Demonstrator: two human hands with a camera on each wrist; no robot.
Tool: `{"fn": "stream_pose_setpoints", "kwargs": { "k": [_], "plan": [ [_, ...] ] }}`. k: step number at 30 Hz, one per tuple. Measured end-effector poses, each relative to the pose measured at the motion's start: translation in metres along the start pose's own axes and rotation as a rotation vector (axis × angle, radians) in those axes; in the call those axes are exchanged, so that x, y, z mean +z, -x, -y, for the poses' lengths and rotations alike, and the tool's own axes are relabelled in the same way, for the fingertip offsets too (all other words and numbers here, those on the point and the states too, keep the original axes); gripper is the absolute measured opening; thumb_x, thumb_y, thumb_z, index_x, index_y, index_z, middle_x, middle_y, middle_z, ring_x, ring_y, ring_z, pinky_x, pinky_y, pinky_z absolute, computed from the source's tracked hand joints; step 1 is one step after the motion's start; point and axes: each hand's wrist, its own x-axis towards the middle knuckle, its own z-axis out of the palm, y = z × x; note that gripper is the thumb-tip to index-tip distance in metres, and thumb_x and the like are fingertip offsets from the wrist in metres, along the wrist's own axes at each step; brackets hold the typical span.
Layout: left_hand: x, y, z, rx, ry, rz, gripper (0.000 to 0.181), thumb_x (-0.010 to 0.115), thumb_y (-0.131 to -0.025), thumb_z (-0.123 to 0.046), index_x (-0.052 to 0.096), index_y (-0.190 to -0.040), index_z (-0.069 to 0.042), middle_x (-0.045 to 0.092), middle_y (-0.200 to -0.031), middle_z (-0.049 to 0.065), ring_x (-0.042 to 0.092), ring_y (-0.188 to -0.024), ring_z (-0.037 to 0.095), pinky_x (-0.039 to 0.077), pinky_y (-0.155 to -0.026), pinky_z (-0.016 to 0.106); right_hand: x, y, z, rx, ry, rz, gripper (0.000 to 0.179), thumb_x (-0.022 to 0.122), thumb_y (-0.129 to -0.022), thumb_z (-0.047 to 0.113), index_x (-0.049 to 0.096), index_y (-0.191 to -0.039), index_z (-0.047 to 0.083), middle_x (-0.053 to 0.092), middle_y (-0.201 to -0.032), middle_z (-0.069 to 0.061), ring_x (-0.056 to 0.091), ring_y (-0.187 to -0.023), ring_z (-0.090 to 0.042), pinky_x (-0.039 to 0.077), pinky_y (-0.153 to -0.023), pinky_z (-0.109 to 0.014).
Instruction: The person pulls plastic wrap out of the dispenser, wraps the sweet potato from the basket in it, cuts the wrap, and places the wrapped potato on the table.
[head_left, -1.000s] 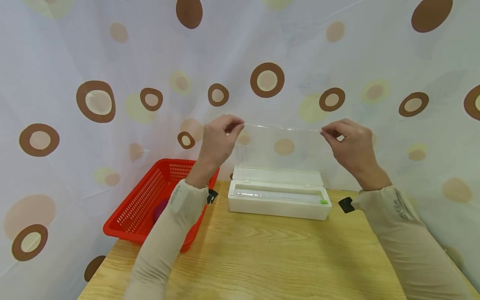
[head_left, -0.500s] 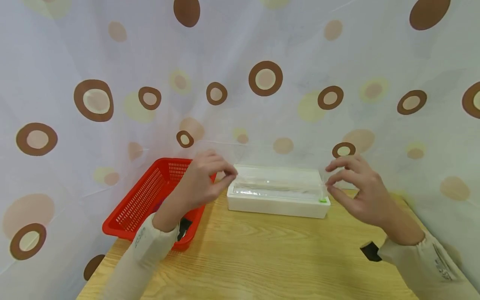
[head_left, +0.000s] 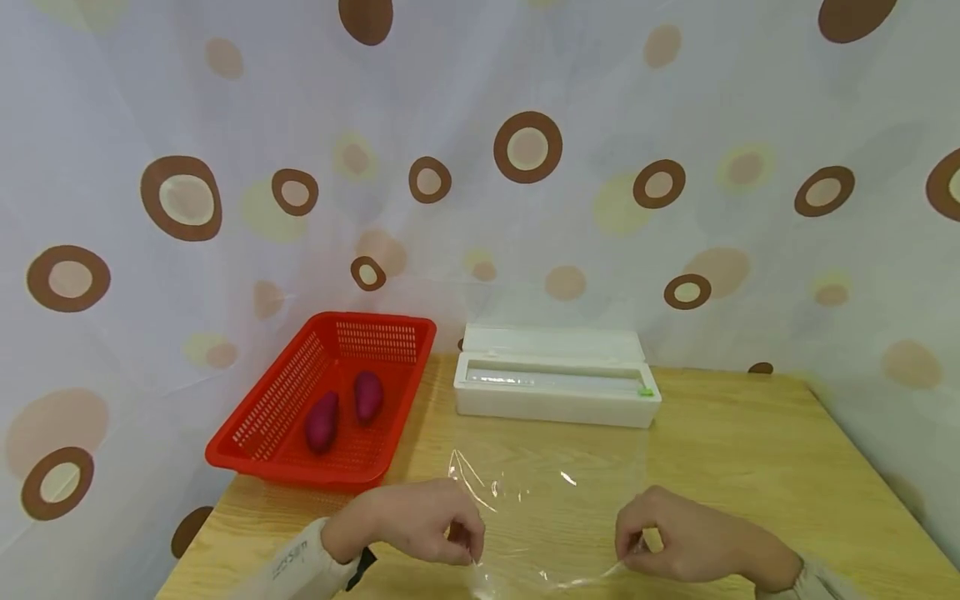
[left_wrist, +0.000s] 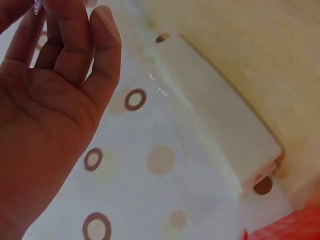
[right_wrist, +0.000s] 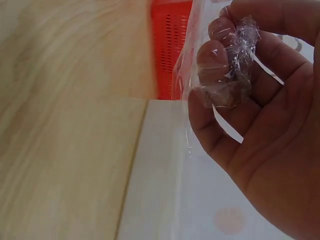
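A clear sheet of cling film (head_left: 540,492) stretches between my two hands, low over the near part of the table. Its left corner is pinched between thumb and fingers of my left hand (head_left: 427,521). My right hand (head_left: 686,537) pinches the right corner, and the right wrist view shows crumpled film (right_wrist: 242,62) bunched at its curled fingers. Beyond the sheet stands a white cling film dispenser (head_left: 555,408), lid raised, with a roll inside and a green slider (head_left: 646,392) at its right end.
Left of the dispenser, a red plastic basket (head_left: 292,473) holds two purple sweet potatoes (head_left: 322,423), lying apart from each other. Behind the wooden table (head_left: 750,467) hangs a patterned curtain (head_left: 480,75).
Both hands have come down and toward me from in front of the curtain, bringing the film over the near table. The sweet potatoes, partly covered by the left arm before, now show fully.
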Motion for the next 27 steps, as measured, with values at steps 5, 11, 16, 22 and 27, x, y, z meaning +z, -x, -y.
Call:
{"fn": "stream_pose_setpoints", "kwargs": {
  "k": [5, 11, 16, 22, 27],
  "plan": [
    [0.037, -0.011, 0.015, -0.085, 0.039, 0.125, 0.007, 0.068, -0.083, -0.005, 0.071, -0.080, -0.012, 0.055, -0.066, -0.016, 0.040, -0.061, -0.015, 0.040, -0.059, 0.005, 0.022, 0.009, -0.018, 0.076, -0.020, 0.070, 0.017, 0.065, -0.084, -0.003, 0.067, -0.083, 0.013, 0.064, -0.080, 0.010, 0.057, -0.074, 0.005, 0.049, -0.061, -0.014],
    [0.065, -0.021, 0.027, -0.178, -0.032, 0.187, 0.005, 0.071, -0.082, -0.010, 0.071, -0.079, -0.015, 0.052, -0.065, -0.019, 0.041, -0.060, -0.013, 0.038, -0.058, 0.004, 0.040, 0.016, -0.031, 0.172, 0.011, 0.103, 0.013, 0.065, -0.086, 0.005, 0.068, -0.077, 0.014, 0.059, -0.074, 0.016, 0.048, -0.066, 0.010, 0.044, -0.055, -0.011],
    [0.073, -0.022, 0.032, -0.274, -0.078, 0.182, 0.009, 0.074, -0.079, -0.014, 0.068, -0.075, -0.018, 0.050, -0.064, -0.021, 0.043, -0.059, -0.010, 0.037, -0.057, 0.006, 0.051, 0.016, -0.041, 0.251, 0.070, 0.086, 0.015, 0.064, -0.090, 0.014, 0.068, -0.076, 0.015, 0.053, -0.072, 0.019, 0.044, -0.063, 0.010, 0.043, -0.053, -0.012],
    [0.077, -0.022, 0.034, -0.313, -0.170, 0.173, 0.016, 0.077, -0.074, -0.015, 0.063, -0.068, -0.020, 0.046, -0.059, -0.021, 0.040, -0.055, -0.009, 0.034, -0.053, 0.006, 0.060, 0.017, -0.042, 0.351, 0.130, 0.050, 0.016, 0.069, -0.079, 0.002, 0.063, -0.081, 0.016, 0.050, -0.079, 0.017, 0.045, -0.067, 0.004, 0.044, -0.056, -0.016],
    [0.078, -0.022, 0.031, -0.305, -0.241, 0.181, 0.020, 0.077, -0.069, -0.012, 0.060, -0.064, -0.020, 0.043, -0.056, -0.020, 0.037, -0.052, -0.008, 0.031, -0.049, 0.008, 0.064, 0.019, -0.036, 0.462, 0.341, 0.009, 0.021, 0.077, -0.071, 0.014, 0.063, -0.086, 0.020, 0.046, -0.086, 0.017, 0.041, -0.073, 0.002, 0.044, -0.061, -0.020]
  ]
}}
